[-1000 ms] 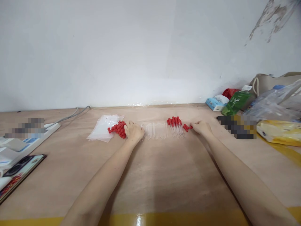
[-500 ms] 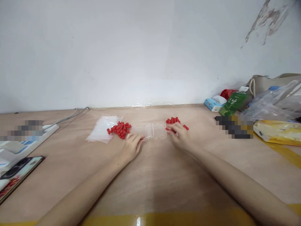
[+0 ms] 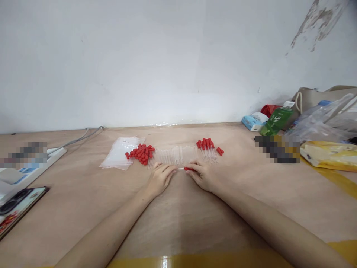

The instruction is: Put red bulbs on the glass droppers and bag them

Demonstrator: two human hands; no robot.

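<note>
My left hand is closed on a thin clear dropper tube that points to the right. Facing it, my right hand pinches a red rubber bulb at the tube's end; whether the two are joined I cannot tell. Behind my hands lies a row of clear tubes. Right of them are several droppers with red bulbs fitted, and beside those a few loose bulbs. A heap of red bulbs sits to the left, against a stack of clear zip bags.
A power strip with a cable and a phone lie at the left. To the right are a tissue pack, a green bottle, plastic bags and a yellow package. A white wall stands behind.
My right hand has come left from the loose bulbs with one red bulb. My left hand has left the bulb heap, taken a tube and drawn it nearer, so both hands now meet.
</note>
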